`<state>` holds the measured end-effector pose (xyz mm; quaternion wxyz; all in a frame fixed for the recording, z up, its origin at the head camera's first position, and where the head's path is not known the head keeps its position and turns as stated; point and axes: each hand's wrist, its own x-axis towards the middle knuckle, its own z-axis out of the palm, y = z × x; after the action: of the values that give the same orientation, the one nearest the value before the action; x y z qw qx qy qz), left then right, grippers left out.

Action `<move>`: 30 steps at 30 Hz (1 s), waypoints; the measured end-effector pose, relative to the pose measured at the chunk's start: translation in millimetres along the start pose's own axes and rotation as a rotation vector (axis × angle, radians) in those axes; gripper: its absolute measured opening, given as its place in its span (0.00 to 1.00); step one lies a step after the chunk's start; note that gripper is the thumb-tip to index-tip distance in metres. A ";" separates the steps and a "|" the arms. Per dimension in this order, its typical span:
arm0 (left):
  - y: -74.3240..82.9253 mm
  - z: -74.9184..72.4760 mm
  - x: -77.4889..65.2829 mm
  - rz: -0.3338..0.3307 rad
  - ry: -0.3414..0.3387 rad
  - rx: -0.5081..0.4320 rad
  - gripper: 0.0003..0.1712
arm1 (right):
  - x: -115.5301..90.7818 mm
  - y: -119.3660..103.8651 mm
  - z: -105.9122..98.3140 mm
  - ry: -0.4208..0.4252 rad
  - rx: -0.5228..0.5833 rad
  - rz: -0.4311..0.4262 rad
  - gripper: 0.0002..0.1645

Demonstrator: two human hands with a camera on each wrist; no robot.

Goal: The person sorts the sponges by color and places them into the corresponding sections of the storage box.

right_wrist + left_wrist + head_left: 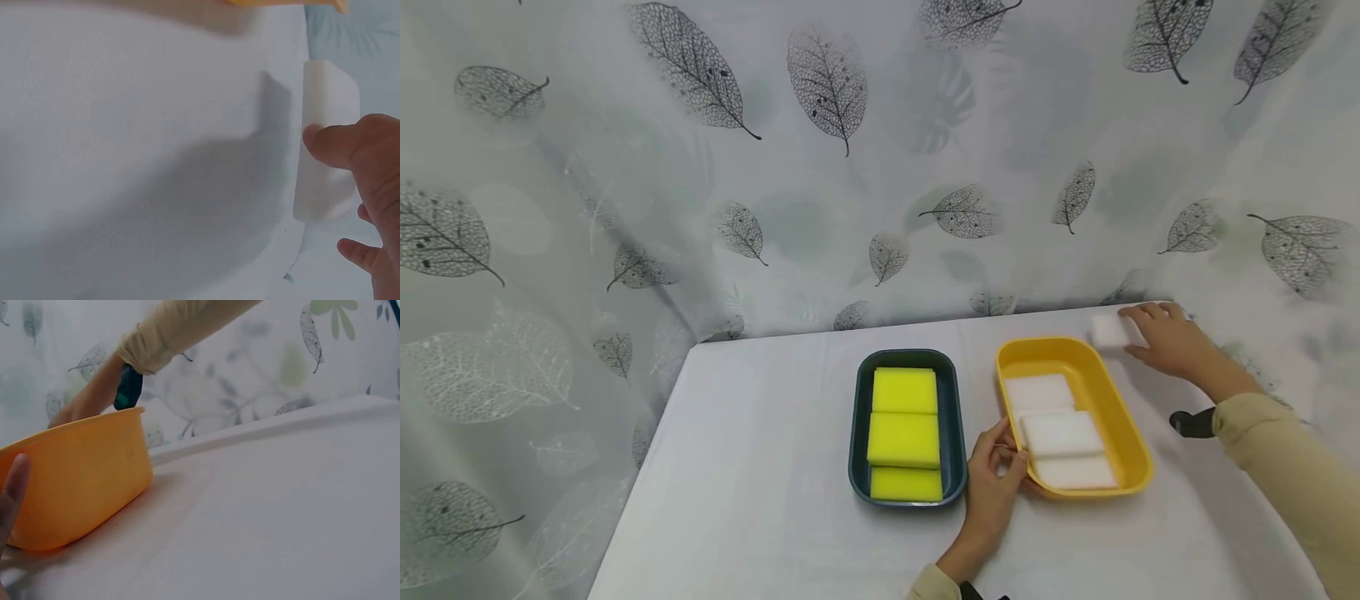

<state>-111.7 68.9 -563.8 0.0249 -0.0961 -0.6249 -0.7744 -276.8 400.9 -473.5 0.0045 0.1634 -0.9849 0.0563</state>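
Observation:
In the head view my right hand (pixel 1165 337) holds a white sponge (pixel 1108 331) beyond the upper right rim of the yellow tray (pixel 1131 450). The right wrist view shows the thumb pressed on the face of this thick white block (pixel 325 181), above the white surface. My left hand (pixel 992 483) grips the yellow tray's left side, thumb and fingertips at its wall. A finger (pixel 14 487) lies against that wall in the left wrist view. Inside the tray are white sponges (pixel 1063 433), partly overlapping. What the left hand's lower fingers touch is hidden.
Left of my left hand stands a dark green tray (pixel 854 433) with yellow sponges (pixel 904 439) in it. Both trays rest on a white-covered table (pixel 752 467). A leaf-patterned curtain (pixel 820 200) hangs along the table's far edge.

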 end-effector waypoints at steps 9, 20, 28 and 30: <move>1.6 -2.4 5.6 0.015 0.004 0.008 0.30 | -9.2 -3.8 3.9 0.095 0.099 -0.015 0.39; 0.4 -2.5 3.2 -0.016 -0.005 -0.027 0.30 | -17.4 -18.6 1.2 0.133 0.169 0.008 0.39; 1.5 -0.5 0.4 -0.037 -0.014 -0.029 0.30 | -27.3 -33.1 -7.5 0.147 0.198 0.006 0.40; 2.0 -0.5 -0.2 -0.042 -0.010 -0.022 0.30 | -28.9 -37.0 -8.1 0.149 0.208 -0.004 0.39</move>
<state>-111.1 68.0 -562.0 0.0044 -0.0871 -0.6182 -0.7811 -237.7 376.3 -462.2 0.0607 0.1603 -0.9704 0.1700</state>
